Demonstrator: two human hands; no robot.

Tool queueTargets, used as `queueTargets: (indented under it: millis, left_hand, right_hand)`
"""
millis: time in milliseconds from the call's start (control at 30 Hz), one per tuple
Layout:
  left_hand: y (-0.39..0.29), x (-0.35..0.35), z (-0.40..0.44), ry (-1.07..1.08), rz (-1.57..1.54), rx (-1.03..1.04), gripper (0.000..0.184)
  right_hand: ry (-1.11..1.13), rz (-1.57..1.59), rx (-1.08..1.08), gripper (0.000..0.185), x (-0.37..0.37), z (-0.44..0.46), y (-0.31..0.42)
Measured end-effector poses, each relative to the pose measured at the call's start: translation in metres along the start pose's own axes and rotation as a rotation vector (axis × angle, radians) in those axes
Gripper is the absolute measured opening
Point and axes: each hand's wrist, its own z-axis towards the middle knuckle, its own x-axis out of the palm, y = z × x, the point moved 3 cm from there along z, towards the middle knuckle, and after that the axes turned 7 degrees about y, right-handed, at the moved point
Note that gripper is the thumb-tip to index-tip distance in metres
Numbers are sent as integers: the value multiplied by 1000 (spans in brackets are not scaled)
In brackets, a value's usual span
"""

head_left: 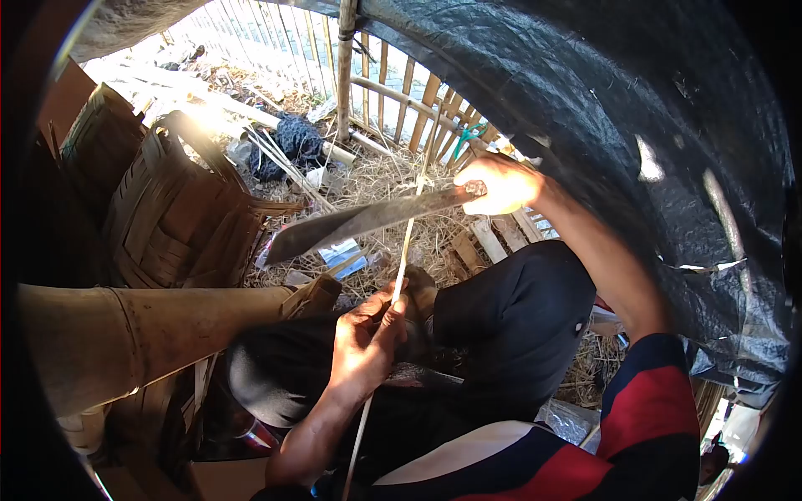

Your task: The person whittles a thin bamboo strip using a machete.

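My left hand is closed around a thin, pale bamboo strip, pinching it between thumb and fingers above my lap. The strip runs from below the hand up toward the fence. My right hand grips the handle end of a long, broad-bladed machete. Its dark blade points left and crosses the strip above my left hand; whether the edge touches the strip I cannot tell. Most of the handle is hidden inside the brightly lit fist.
A thick bamboo pole lies to the left beside my knee. Behind it stand woven bamboo baskets. Straw and shavings cover the ground, with a black bag on them. A bamboo fence and black tarp enclose the space.
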Motion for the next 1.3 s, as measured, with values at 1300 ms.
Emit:
queueTargets:
  millis: [1300]
  left_hand:
    - [2, 16, 5, 56, 15, -10, 29]
  right_hand:
    - [-195, 174, 157, 36, 16, -14, -85]
